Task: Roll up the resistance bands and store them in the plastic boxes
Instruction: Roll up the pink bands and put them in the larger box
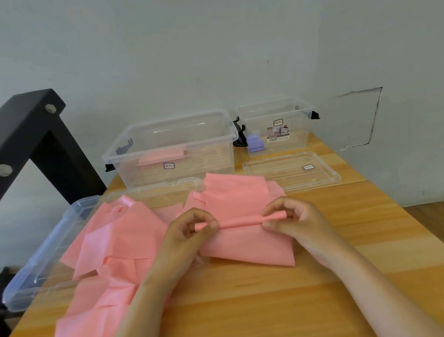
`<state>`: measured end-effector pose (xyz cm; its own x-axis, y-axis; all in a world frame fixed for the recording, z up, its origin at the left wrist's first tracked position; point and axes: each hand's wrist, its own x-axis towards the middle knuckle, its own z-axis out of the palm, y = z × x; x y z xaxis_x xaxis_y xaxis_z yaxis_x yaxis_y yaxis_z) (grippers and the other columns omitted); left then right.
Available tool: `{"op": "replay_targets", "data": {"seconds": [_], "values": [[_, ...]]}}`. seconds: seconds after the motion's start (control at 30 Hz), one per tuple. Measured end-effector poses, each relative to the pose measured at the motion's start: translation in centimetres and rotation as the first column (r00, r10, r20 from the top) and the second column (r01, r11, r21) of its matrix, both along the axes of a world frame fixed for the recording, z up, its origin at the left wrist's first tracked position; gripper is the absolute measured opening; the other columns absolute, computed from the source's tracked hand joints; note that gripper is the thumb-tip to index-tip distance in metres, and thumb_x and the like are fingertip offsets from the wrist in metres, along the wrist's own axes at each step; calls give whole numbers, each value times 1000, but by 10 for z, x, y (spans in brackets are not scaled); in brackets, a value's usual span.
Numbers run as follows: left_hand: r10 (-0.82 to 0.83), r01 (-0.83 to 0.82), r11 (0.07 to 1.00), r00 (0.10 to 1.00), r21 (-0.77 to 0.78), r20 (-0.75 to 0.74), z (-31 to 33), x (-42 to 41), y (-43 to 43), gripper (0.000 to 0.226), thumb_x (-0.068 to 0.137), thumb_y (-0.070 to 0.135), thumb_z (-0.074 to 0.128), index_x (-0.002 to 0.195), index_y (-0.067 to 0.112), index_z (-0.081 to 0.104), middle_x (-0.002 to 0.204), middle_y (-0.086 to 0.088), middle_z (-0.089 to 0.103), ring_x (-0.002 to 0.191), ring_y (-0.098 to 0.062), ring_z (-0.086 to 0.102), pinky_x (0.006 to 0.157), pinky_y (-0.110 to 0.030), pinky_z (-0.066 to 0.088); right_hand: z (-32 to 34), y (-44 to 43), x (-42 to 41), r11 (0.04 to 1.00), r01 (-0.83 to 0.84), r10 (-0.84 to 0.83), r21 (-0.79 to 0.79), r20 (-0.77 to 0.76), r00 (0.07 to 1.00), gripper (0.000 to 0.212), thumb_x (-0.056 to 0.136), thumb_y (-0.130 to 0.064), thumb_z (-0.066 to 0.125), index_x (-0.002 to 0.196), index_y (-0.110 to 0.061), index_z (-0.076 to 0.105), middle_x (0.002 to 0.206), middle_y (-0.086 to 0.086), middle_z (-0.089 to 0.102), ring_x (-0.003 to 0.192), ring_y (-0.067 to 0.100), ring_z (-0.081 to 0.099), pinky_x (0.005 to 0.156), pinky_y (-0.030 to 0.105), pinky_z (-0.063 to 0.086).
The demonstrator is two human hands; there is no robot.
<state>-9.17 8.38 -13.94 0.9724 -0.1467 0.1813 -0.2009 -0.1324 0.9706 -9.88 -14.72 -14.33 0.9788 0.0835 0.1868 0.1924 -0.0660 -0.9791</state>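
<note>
Pink and thin as a sheet, the resistance band (248, 248) you are working on lies on the wooden table (330, 279) directly in front of you. Part of it is wound into a slim, tight roll (240, 223). The roll's long axis runs left to right across your view, with one end pointing at each hand. Your left hand (191, 232) pinches the left end, thumb and fingers curled round it, and your right hand (291, 221) grips the right end the same way. Flat pink sheet shows on both sides of the roll, toward you and toward the boxes. A second pink band (111, 257) lies crumpled to your left. Behind, the large clear box (209, 158) holds a pink rolled band (160, 157). The smaller box (298, 135) holds a purple one (255, 142).
</note>
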Motion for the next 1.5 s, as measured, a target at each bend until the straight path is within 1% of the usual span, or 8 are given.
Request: {"op": "replay_targets", "data": {"seconds": [0.13, 0.27, 0.43, 0.9, 1.03, 1.13, 1.23, 1.5], "values": [[44, -44, 999, 999, -10, -14, -2, 3, 1, 16, 84, 3, 68, 93, 13, 60, 66, 8, 59, 40, -9, 42, 33, -22, 42, -2, 1, 1, 998, 40, -39, 53, -19, 999, 13, 81, -8, 73, 88, -17, 69, 81, -8, 70, 76, 4, 62, 66, 15, 44], [108, -109, 994, 994, -32, -15, -4, 3, 0, 12, 84, 4, 68, 92, 10, 61, 58, 11, 53, 36, -12, 38, 32, -22, 40, -6, 0, 4, 971, 191, -180, 147, -84, 980, 20, 76, -9, 77, 88, -17, 64, 78, 4, 66, 73, 14, 60, 66, 27, 42], [155, -161, 985, 982, 56, 107, -7, 3, -11, 8, 91, 10, 61, 86, 14, 56, 61, 15, 47, 47, -7, 39, 44, -23, 36, -8, 7, 4, 927, 315, -310, 205, -56, 949, 21, 75, -8, 78, 81, -11, 58, 68, 0, 65, 63, 5, 58, 59, 17, 43], [127, -131, 990, 989, 47, 79, -9, 3, -11, 10, 97, 11, 51, 89, 15, 48, 66, 9, 39, 54, -12, 33, 50, -30, 29, -9, 8, 6, 934, 267, -266, 236, -36, 963, 16, 76, -4, 76, 76, -11, 61, 64, -3, 63, 63, 6, 56, 57, 14, 42], [119, -122, 991, 991, 52, 58, -9, 3, -11, 11, 96, 11, 52, 88, 16, 47, 65, 10, 40, 53, -10, 33, 47, -23, 31, -8, 7, 6, 927, 245, -231, 285, -82, 970, 18, 77, -2, 74, 86, -12, 62, 72, -2, 66, 71, 9, 58, 64, 19, 44], [107, -109, 993, 993, 45, 46, -7, 3, -12, 9, 96, 10, 53, 91, 16, 50, 66, 10, 42, 51, -10, 35, 41, -8, 30, -7, 5, 7, 925, 242, -220, 292, -106, 970, 25, 78, -3, 73, 100, -14, 66, 83, 3, 68, 80, 12, 61, 72, 22, 45], [89, -92, 993, 995, 72, 40, -7, 1, -13, 9, 95, 8, 53, 89, 14, 54, 59, 15, 48, 45, -7, 39, 39, -8, 30, -8, 3, 7, 938, 212, -181, 274, -137, 974, 30, 80, -5, 72, 106, -19, 68, 88, 4, 66, 82, 10, 60, 74, 22, 43], [112, -122, 989, 987, 87, 114, 0, -1, -9, 12, 95, 8, 54, 83, 12, 53, 61, 17, 49, 42, -2, 41, 39, -12, 34, -4, 2, 5, 964, 134, -103, 228, -146, 984, 12, 83, -8, 69, 90, -18, 71, 76, -9, 70, 76, 7, 61, 63, 18, 42]]}}
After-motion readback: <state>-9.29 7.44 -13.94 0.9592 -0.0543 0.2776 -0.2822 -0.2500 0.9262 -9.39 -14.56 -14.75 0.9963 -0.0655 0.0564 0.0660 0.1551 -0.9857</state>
